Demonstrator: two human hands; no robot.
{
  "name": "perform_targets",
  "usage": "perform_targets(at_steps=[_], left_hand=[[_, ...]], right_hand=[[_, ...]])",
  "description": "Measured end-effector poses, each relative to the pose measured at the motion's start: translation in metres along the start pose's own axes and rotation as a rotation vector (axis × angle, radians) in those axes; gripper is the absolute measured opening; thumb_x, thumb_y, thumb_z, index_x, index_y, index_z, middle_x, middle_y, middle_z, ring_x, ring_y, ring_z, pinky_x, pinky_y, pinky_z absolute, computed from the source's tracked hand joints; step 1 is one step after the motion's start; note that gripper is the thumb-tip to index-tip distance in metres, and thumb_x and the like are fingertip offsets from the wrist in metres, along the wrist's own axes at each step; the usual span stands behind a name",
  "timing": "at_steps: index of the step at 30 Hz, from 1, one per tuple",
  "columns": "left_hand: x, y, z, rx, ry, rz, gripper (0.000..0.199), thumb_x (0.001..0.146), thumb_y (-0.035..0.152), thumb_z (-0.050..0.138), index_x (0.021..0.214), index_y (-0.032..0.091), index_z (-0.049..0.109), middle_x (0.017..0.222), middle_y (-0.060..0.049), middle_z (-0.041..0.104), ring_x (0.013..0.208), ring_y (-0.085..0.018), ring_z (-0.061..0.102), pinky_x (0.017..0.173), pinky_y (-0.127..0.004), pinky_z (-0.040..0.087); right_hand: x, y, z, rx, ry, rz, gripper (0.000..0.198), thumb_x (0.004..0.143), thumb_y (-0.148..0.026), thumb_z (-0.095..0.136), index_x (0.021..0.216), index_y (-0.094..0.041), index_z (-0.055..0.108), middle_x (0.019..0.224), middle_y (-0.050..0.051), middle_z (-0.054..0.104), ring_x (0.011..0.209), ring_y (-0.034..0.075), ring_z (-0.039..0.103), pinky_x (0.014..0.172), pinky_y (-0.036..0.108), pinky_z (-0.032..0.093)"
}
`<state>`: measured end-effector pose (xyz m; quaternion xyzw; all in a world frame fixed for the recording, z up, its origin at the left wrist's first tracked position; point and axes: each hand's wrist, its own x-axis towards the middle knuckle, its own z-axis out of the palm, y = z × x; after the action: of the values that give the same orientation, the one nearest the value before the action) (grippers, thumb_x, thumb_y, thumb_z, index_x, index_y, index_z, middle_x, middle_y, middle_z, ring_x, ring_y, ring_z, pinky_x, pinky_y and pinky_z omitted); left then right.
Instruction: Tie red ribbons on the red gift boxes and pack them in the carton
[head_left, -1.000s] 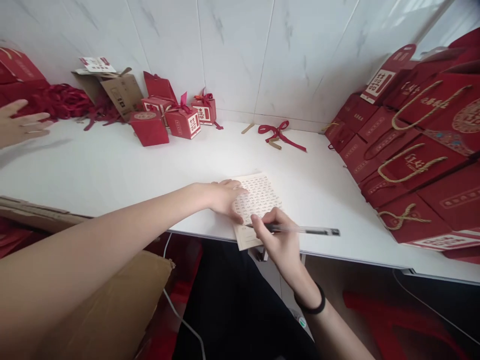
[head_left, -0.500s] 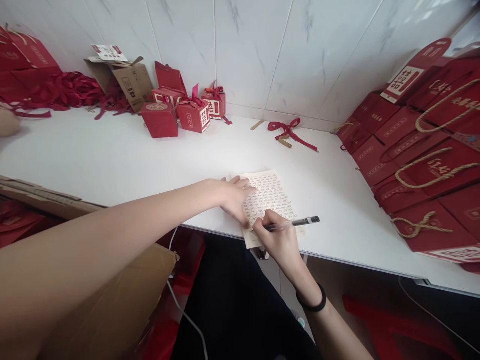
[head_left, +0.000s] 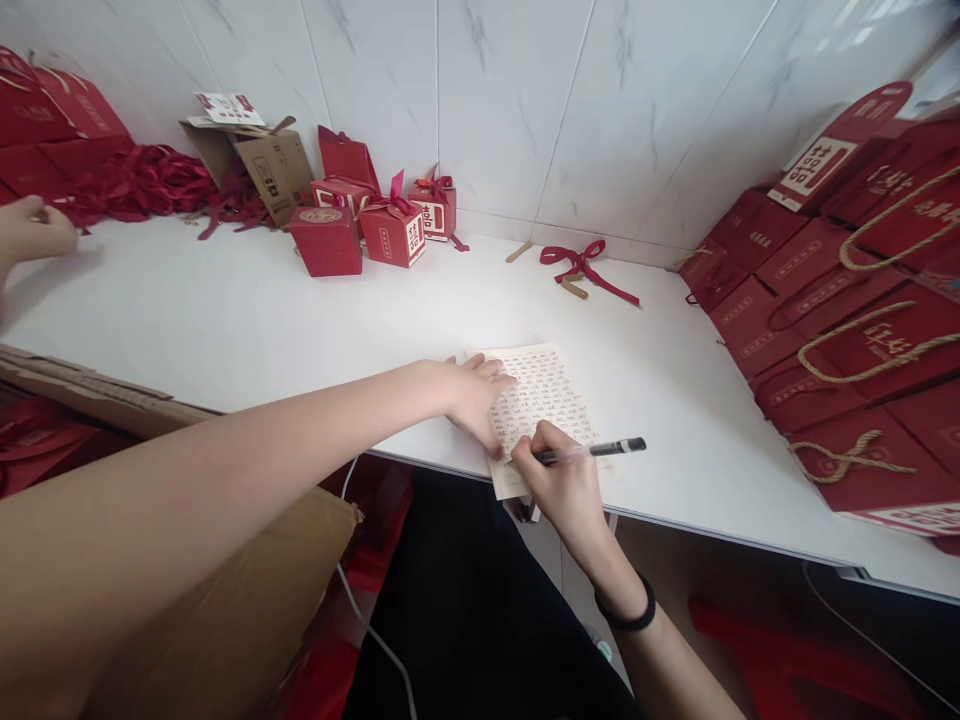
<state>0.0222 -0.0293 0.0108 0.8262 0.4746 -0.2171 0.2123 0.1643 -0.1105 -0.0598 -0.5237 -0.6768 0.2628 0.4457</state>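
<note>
A sheet of paper covered in rows of handwriting lies at the front edge of the white table, its lower end jutting slightly past the edge. My left hand rests flat on the paper's left side, fingers spread. In my right hand is a pen with a clear barrel and black cap end. Its tip points at the lower left of the sheet, just beside my left thumb. Whether the tip touches the paper is hard to see. A black band circles my right wrist.
Small red gift boxes and a brown carton stand at the back left, beside heaped red ribbons. A ribbon bow lies near the wall. Stacked red boxes with rope handles fill the right. Another person's hand is at far left.
The other person's hand at far left has come further into view. My right hand and pen stay at about the same place on the paper; the whole view has shifted slightly.
</note>
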Motion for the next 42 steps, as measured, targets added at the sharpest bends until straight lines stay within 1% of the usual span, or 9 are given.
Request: perform_targets(at_steps=[5,14,18,23,27,30,34,37,42], left_hand=[[0.001,-0.001,0.001,0.018,-0.004,-0.003,0.111,0.051,0.054,0.063,0.145,0.024,0.010,0.154,-0.007,-0.003,0.140,-0.030,-0.007,0.111,-0.053,0.009],[0.001,-0.001,0.001,0.029,-0.002,-0.003,0.112,0.052,0.059,0.062,0.145,0.024,0.010,0.154,-0.007,-0.004,0.140,-0.029,-0.006,0.111,-0.052,0.009],[0.002,-0.003,0.002,0.029,0.020,0.008,0.113,0.052,0.061,0.062,0.145,0.024,0.011,0.154,-0.009,-0.001,0.140,-0.031,-0.003,0.110,-0.054,0.011],[-0.003,-0.003,0.001,0.001,0.036,0.047,0.112,0.054,0.060,0.066,0.145,0.020,0.014,0.153,-0.014,0.002,0.139,-0.037,0.001,0.108,-0.059,0.012],[-0.007,-0.006,0.001,0.005,0.052,0.091,0.108,0.056,0.056,0.068,0.144,0.018,0.019,0.151,-0.016,0.011,0.138,-0.038,0.009,0.107,-0.059,0.015],[-0.004,-0.016,-0.003,-0.022,0.162,0.125,0.084,0.067,0.057,0.061,0.138,0.020,0.033,0.143,-0.013,0.034,0.132,-0.031,0.030,0.107,-0.049,0.027],[0.001,-0.047,-0.016,0.018,0.392,-0.104,0.051,0.081,0.044,0.048,0.125,0.018,0.049,0.127,-0.013,0.050,0.118,-0.029,0.047,0.102,-0.046,0.033],[0.002,-0.082,-0.029,0.081,0.481,-0.323,0.049,0.078,0.032,0.052,0.123,0.011,0.048,0.127,-0.020,0.047,0.121,-0.035,0.042,0.102,-0.053,0.028],[0.001,-0.142,-0.054,0.053,0.594,-0.643,0.050,0.079,0.026,0.051,0.126,0.010,0.042,0.130,-0.021,0.043,0.121,-0.034,0.041,0.092,-0.044,0.040]], right_hand=[[0.000,0.000,-0.001,0.036,0.020,0.053,0.030,0.075,-0.024,0.044,0.057,-0.021,0.020,0.051,-0.006,0.021,0.047,0.010,0.023,0.042,0.022,0.020],[0.000,0.001,0.002,-0.001,0.010,-0.024,0.030,0.075,-0.024,0.044,0.057,-0.021,0.021,0.050,-0.006,0.022,0.047,0.010,0.022,0.043,0.023,0.019],[0.002,0.002,-0.007,0.313,0.025,0.123,0.029,0.070,-0.022,0.051,0.054,-0.021,0.026,0.049,-0.006,0.027,0.045,0.009,0.023,0.040,0.022,0.020],[0.011,0.010,-0.040,0.825,0.195,0.333,0.045,0.070,-0.029,0.067,0.054,-0.020,0.026,0.047,-0.008,0.026,0.039,0.005,0.018,0.036,0.018,0.016],[0.042,0.021,-0.069,0.710,0.248,0.231,0.045,0.072,-0.038,0.071,0.056,-0.018,0.035,0.049,-0.007,0.030,0.039,0.004,0.023,0.036,0.017,0.018],[0.082,0.030,-0.077,0.526,0.219,0.119,0.046,0.077,-0.051,0.064,0.060,-0.019,0.036,0.043,-0.008,0.029,0.037,0.005,0.024,0.036,0.018,0.017],[0.129,0.047,-0.064,0.315,0.236,0.039,0.051,0.078,-0.068,0.050,0.066,-0.020,0.038,0.042,-0.006,0.035,0.037,0.007,0.027,0.035,0.018,0.021],[0.143,0.063,-0.047,0.289,0.223,0.051,0.053,0.075,-0.072,0.048,0.073,-0.019,0.046,0.044,-0.004,0.044,0.037,0.009,0.034,0.035,0.019,0.027],[0.142,0.081,-0.034,0.271,0.078,0.069,0.051,0.080,-0.069,0.042,0.080,-0.019,0.052,0.049,-0.001,0.052,0.037,0.012,0.042,0.034,0.020,0.031]])
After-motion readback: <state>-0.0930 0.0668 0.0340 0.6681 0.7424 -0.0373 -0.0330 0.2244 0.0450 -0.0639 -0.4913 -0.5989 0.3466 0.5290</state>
